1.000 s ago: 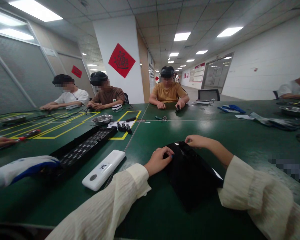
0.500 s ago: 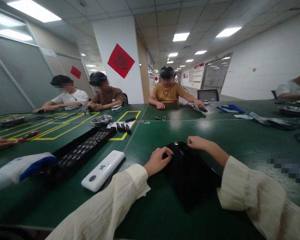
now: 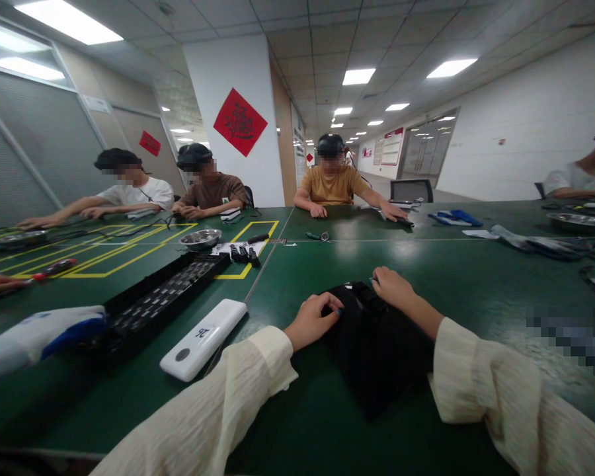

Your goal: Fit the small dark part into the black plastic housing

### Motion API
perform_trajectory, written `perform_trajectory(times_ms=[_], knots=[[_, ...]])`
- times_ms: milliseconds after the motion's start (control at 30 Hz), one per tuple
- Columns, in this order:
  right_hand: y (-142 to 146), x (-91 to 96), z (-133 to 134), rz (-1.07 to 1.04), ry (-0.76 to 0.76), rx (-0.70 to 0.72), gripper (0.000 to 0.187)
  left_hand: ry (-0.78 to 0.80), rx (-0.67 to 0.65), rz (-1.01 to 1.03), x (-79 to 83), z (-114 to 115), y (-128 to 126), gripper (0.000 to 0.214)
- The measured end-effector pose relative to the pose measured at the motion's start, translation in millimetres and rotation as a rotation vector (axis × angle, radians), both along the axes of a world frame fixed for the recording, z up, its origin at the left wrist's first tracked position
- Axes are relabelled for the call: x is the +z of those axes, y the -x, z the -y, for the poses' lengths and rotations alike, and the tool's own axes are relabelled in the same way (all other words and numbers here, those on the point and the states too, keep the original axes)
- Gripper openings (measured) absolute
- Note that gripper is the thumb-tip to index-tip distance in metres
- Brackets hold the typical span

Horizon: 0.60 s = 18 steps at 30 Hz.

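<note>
A black glossy panel-like piece [image 3: 377,363] lies on the green table right in front of me, with a raised black bracket [image 3: 368,301] at its far end. At its far left edge my left hand [image 3: 313,320] is closed, thumb and forefinger bent together against it; a small dark blue spot shows at the fingertips. My right hand [image 3: 394,287] is at the far right of the bracket, its fingers curled together. Something small and bluish shows at those fingertips, too small to name. The piece's underside is hidden.
Left of my arm lies a white oblong device [image 3: 204,340] marked 26. Beyond it, a co-worker's gloved hand [image 3: 74,325] is at a long black tray [image 3: 173,291] of small parts. Metal bowl [image 3: 201,238], black parts [image 3: 245,254] and seated people are farther off.
My right hand has shifted slightly, its fingertips now showing beside the bracket. My left hand stays put. At far left, a co-worker's arm has stretched out.
</note>
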State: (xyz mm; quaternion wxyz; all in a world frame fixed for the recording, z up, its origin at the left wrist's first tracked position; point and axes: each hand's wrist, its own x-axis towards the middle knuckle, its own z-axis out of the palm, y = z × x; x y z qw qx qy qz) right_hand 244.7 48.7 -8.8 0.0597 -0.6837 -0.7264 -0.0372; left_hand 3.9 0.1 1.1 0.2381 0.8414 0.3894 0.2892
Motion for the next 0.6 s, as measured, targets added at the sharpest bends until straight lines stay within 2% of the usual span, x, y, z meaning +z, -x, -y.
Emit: perform_trajectory(times_ms=[233, 367, 467, 600], knots=[[3.1, -0.4, 0.7, -0.003, -0.019, 0.031, 0.026, 0.009, 0.037, 0.046, 2.3, 3.3, -2.8, 0.013], [3.2, -1.6, 3.1, -0.028, -0.074, 0.099, 0.037, -0.005, 0.011, 0.144, 19.2, 14.7, -6.3, 0.015], [3.2, -1.1, 2.1, -0.067, -0.076, 0.202, 0.032, -0.014, -0.028, 0.211, 34.6, 26.3, -9.1, 0.015], [4.2, -0.3, -1.0, -0.092, -0.062, 0.245, 0.029, 0.016, -0.078, 0.331, 53.2, 39.1, -12.6, 0.017]])
